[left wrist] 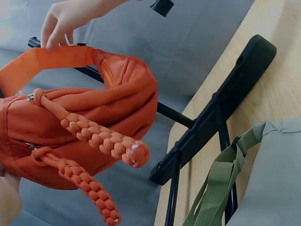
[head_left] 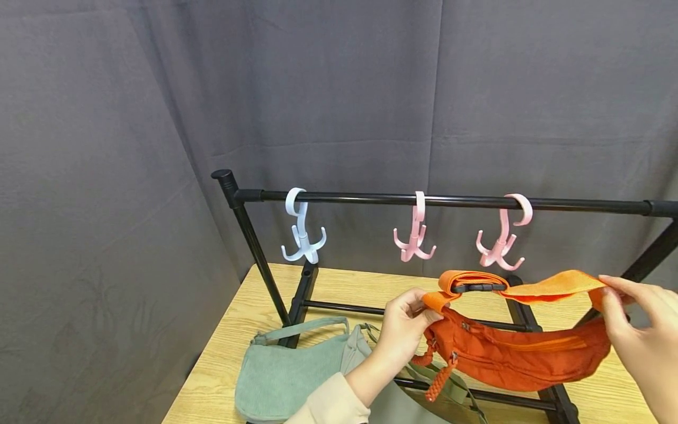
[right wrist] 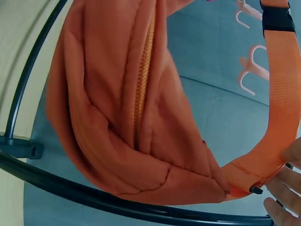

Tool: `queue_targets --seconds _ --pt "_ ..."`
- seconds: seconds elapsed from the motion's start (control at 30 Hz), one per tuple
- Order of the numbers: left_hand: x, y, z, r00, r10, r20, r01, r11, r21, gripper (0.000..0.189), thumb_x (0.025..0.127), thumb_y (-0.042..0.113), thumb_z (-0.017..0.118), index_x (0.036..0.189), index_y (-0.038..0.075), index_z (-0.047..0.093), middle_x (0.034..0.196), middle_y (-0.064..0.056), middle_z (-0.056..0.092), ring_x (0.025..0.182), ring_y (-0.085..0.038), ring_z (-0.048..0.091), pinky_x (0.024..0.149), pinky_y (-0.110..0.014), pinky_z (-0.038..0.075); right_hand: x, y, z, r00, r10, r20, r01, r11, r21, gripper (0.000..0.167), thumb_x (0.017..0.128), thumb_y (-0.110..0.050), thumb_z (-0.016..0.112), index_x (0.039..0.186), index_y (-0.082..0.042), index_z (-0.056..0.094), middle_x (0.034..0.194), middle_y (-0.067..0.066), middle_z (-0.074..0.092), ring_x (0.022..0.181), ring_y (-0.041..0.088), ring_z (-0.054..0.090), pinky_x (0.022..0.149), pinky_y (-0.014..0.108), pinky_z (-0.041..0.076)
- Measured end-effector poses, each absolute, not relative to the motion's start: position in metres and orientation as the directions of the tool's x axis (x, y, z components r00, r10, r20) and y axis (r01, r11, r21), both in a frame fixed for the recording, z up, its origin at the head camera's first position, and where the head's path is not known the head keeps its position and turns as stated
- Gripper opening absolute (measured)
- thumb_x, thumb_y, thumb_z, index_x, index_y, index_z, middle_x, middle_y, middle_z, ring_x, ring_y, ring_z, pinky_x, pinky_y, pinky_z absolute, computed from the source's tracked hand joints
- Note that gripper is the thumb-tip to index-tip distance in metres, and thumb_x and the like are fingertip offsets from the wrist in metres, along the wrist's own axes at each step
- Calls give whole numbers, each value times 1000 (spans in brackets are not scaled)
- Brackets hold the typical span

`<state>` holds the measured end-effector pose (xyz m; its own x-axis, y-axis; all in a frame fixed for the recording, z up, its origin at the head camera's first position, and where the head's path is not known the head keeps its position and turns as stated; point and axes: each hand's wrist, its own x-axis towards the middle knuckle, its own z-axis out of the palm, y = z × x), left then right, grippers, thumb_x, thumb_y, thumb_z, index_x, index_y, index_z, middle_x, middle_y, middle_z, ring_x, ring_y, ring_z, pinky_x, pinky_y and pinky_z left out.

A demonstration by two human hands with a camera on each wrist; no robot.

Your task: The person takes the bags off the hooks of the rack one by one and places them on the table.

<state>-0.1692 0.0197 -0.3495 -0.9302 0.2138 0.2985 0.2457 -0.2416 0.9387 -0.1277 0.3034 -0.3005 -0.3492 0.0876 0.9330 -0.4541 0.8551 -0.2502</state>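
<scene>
Both hands hold up an orange waist bag [head_left: 519, 353] in front of the black rack. My left hand [head_left: 399, 324] pinches it at its left end, where the strap meets the body. At the other end my right hand [head_left: 643, 321] pinches the bright orange strap [head_left: 561, 285] between thumb and fingers. The strap arches over the bag, with a black buckle [head_left: 479, 288] and a folded bundle at its left. Two braided zipper pulls [left wrist: 101, 136] hang from the bag's front, large in the left wrist view. The right wrist view shows a zipper [right wrist: 143, 80] along the bag.
A black rail [head_left: 344, 198] carries a blue hook [head_left: 303, 235] and two pink hooks [head_left: 415, 235], all bare. On the wooden table [head_left: 212, 377] lie a green shoulder bag [head_left: 291, 371] and a grey-green bag [left wrist: 277, 174] with webbing straps. Grey cloth [head_left: 339, 88] hangs behind.
</scene>
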Motion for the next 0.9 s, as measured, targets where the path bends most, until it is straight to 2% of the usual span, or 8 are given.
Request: queue_targets --seconds 0.07,0.17,0.3,0.33,0.43,0.47,0.67,0.9 --pt "-169 20 -348 -934 211 289 234 -254 939 14 86 -7 69 99 -11 66 97 -27 68 80 -2 63 69 -16 52 -128 305 -304 -343 90 935 -465 849 -252 55 98 -35 51 91 16 68 69 14 61 92 -23 36 82 5 27" --pt "-169 21 -346 -937 207 281 218 -282 934 14 87 -7 69 100 -12 65 96 -24 69 80 -3 64 69 -17 53 -128 307 -308 -346 93 934 -464 848 -256 58 98 -39 51 90 16 69 69 8 60 91 -23 36 81 6 27" --pt "-170 23 -342 -934 199 296 227 -306 924 14 87 -8 68 99 -13 64 95 -25 69 79 -4 64 68 -17 53 -125 308 -314 -369 90 925 -439 861 -259 64 99 -45 49 90 15 68 67 15 58 91 -23 33 80 7 26" --pt "-170 24 -340 -934 196 300 231 -310 922 14 87 -8 68 99 -13 64 94 -25 69 78 -4 64 68 -17 53 -124 309 -315 -380 91 920 -430 864 -263 65 99 -46 48 90 16 68 68 9 58 91 -23 33 79 7 26" --pt "-170 26 -335 -929 194 315 244 -318 916 16 86 -9 69 101 -13 65 96 -26 69 80 -4 64 69 -17 53 -122 310 -319 -393 94 915 -418 868 -269 69 99 -50 47 90 16 68 69 1 58 90 -24 32 78 7 25" --pt "-170 27 -333 -927 194 320 249 -319 914 16 86 -9 69 101 -13 65 97 -26 68 80 -4 64 69 -17 53 -121 310 -321 -397 94 913 -414 869 -269 70 99 -51 47 90 16 68 70 1 58 90 -23 32 77 7 25" --pt "-169 30 -325 -915 190 357 285 -323 902 14 86 -10 68 98 -15 63 96 -32 65 78 -2 62 69 -16 52 -117 309 -328 -414 93 905 -391 880 -269 79 99 -58 42 88 17 66 72 31 58 90 -23 29 78 5 24" --pt "-171 32 -320 -904 179 388 322 -313 894 14 85 -10 69 96 -14 62 93 -33 64 75 -1 60 66 -15 51 -111 313 -337 -440 46 897 -379 896 -231 76 100 -56 44 89 15 67 69 28 60 86 -20 29 77 6 24"
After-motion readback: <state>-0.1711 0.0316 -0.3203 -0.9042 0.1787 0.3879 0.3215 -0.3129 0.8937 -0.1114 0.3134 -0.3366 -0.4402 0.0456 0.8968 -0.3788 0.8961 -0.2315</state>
